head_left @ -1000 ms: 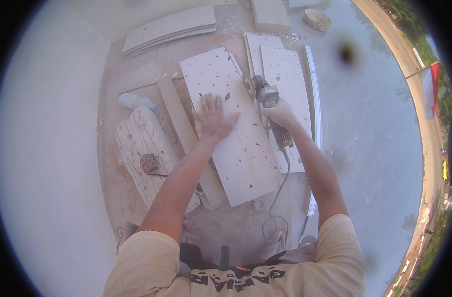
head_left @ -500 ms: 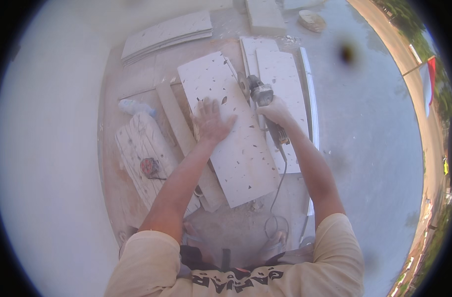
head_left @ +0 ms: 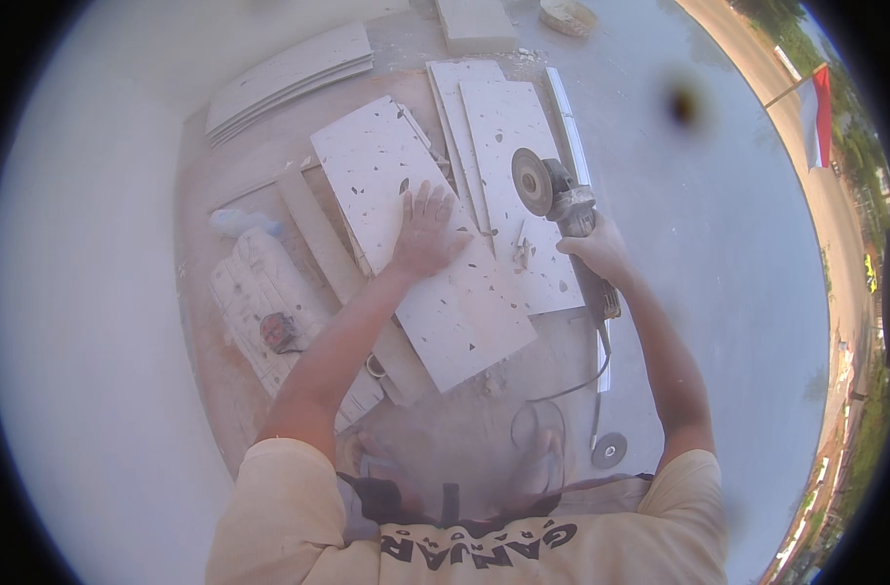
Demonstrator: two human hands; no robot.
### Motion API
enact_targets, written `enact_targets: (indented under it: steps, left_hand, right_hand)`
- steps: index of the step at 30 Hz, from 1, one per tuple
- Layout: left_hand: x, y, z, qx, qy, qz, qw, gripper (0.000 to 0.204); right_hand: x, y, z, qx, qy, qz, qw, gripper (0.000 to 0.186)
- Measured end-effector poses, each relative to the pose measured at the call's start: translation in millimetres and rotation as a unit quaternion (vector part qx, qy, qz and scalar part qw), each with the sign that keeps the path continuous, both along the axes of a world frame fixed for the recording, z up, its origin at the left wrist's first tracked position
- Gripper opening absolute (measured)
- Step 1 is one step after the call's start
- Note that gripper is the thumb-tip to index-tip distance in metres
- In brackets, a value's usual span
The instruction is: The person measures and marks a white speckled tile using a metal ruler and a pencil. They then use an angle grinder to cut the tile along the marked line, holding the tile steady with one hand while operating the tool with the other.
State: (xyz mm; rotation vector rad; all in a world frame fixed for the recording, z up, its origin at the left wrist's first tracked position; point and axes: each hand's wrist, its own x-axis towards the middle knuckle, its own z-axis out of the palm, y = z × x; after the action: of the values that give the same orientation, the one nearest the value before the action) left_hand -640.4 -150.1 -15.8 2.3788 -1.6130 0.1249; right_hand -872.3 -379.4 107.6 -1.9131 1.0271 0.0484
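A white tile with dark speckles (head_left: 464,317) lies slantwise in front of me. My left hand (head_left: 427,242) rests flat on its surface, fingers spread. My right hand (head_left: 603,252) is wrapped round an angle grinder (head_left: 575,207). The grinder's round disc (head_left: 533,182) faces up and stands apart from the speckled tile, over another pale tile (head_left: 508,122) to the right. A small heap of pale bits (head_left: 523,251) shows on that right-hand tile. The grinder's cord (head_left: 573,388) runs back toward me in a loop.
A long metal strip (head_left: 565,122) lies right of the tiles. Near me is a loose disc (head_left: 609,450). On the left, a pale scarred board (head_left: 245,292) carries a reddish round tool (head_left: 278,332), near a plastic bottle (head_left: 242,223). Stacked tiles (head_left: 298,73) lie farther back.
My right hand has drawn the grinder rightward and back from the speckled tile's edge, its disc turning into view. My left hand stays flat on the tile. The whole view has shifted.
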Motion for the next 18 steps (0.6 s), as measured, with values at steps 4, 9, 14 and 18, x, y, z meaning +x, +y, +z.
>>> enact_targets:
  steps: [4, 9, 14, 18]
  left_hand:
    - [-27, -33, 16, 0.108, 0.073, -0.194, 0.972, 0.055]
    - [-32, -59, 9, 0.136, 0.068, -0.192, 0.97, 0.053]
    - [-41, -60, -3, 0.095, 0.109, -0.19, 0.971, 0.055]
    - [-75, -53, -4, 0.119, 0.088, -0.224, 0.963, 0.05]
  right_hand:
    - [-57, 2, 7, 0.014, -0.023, -0.041, 0.999, 0.058]
    - [-81, 22, 49, 0.033, -0.037, -0.062, 0.997, 0.053]
    - [-98, 19, 49, 0.02, -0.029, -0.068, 0.997, 0.052]
    - [-98, 25, 49, 0.048, -0.048, -0.076, 0.995, 0.05]
